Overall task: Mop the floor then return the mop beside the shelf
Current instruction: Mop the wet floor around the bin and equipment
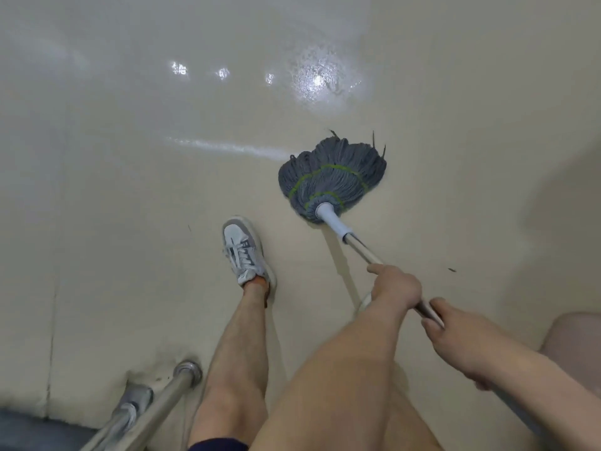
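Grey-stringed, green-stitched mop (331, 180) splays flat on the floor (130, 190), both hands' fingers (395, 284) clenched around its handle.

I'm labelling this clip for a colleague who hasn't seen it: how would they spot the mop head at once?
Start at the pale, shiny floor and follow the metal handle forward from the two hands gripping it. It ends in the mop head, right of the grey sneaker: a fanned bundle of grey strings crossed by green stitched bands.
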{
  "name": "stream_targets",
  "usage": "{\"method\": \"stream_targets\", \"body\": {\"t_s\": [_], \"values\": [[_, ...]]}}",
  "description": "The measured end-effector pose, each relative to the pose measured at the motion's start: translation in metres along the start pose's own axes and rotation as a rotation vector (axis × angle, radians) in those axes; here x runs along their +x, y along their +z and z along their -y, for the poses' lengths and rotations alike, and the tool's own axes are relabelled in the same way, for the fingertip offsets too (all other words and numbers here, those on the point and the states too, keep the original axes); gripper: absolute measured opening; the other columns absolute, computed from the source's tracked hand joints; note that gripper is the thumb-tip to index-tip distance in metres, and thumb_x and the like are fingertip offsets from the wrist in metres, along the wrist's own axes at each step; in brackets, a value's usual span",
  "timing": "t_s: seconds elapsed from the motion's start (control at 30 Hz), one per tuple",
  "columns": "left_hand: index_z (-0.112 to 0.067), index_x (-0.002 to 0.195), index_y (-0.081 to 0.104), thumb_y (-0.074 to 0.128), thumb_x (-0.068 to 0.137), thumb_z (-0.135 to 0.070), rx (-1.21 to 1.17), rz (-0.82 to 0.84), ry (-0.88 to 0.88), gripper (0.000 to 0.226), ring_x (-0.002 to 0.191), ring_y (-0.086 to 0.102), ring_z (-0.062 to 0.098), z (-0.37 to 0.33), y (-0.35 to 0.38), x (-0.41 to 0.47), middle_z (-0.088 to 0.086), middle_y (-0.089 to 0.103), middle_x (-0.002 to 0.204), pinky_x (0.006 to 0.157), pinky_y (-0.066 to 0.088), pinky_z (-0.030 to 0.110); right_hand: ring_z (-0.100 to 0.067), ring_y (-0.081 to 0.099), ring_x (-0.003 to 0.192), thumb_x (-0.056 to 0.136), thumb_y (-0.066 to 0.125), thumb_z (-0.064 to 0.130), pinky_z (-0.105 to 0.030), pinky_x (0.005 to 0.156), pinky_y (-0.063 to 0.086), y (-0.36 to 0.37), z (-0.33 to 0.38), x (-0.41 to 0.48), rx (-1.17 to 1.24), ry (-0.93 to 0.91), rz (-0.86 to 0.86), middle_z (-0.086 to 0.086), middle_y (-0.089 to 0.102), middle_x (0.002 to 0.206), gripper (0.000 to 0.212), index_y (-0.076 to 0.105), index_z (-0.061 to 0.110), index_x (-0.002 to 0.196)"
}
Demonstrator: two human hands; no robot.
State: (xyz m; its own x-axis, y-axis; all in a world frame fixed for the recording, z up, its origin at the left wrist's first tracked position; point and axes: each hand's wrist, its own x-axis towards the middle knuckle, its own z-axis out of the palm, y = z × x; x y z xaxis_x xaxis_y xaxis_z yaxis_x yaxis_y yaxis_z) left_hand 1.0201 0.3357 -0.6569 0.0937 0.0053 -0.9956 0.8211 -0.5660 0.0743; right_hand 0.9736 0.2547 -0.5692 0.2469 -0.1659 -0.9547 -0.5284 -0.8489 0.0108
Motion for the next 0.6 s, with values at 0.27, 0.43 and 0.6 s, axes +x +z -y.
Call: {"method": "stream_targets", "body": {"t_s": [0.27, 0.43, 0.6], "values": [[0.009, 0.148, -0.008, 0.044, 0.091, -0.019, -0.113, -0.142, -0.007, 0.081, 0.117, 0.06, 0.042, 0.072, -0.103, 0.042, 0.027, 0.056, 0.132, 0.096, 0.051, 0.052, -0.02, 0.047, 0.043, 0.101, 0.034, 0.033, -0.025, 0.038, 0.042, 0.036, 0.115, 0.005, -0.097, -0.168, 0.084, -0.007, 0.053, 0.084, 0.015, 0.04, 0.022, 0.094], [0.007, 0.147, 0.007, 0.043, 0.09, -0.017, -0.266, -0.224, -0.034, 0.072, 0.08, 0.064, 0.034, 0.129, -0.209, 0.063, 0.03, 0.061, 0.121, 0.062, 0.05, 0.033, -0.024, 0.049, 0.064, 0.102, 0.035, 0.034, -0.03, 0.051, 0.036, 0.067, 0.228, 0.007, -0.289, -0.289, 0.095, -0.005, 0.051, 0.088, 0.014, 0.036, 0.021, 0.098], [0.008, 0.135, 0.035, 0.041, 0.087, -0.014, -0.393, -0.285, -0.105, 0.054, 0.049, 0.051, 0.025, 0.19, -0.339, 0.086, 0.031, 0.069, 0.098, 0.042, 0.035, 0.018, -0.019, 0.047, 0.062, 0.099, 0.042, 0.032, -0.031, 0.052, 0.041, 0.105, 0.359, 0.013, -0.405, -0.382, 0.144, -0.006, 0.052, 0.088, 0.019, 0.043, 0.019, 0.112]]}}
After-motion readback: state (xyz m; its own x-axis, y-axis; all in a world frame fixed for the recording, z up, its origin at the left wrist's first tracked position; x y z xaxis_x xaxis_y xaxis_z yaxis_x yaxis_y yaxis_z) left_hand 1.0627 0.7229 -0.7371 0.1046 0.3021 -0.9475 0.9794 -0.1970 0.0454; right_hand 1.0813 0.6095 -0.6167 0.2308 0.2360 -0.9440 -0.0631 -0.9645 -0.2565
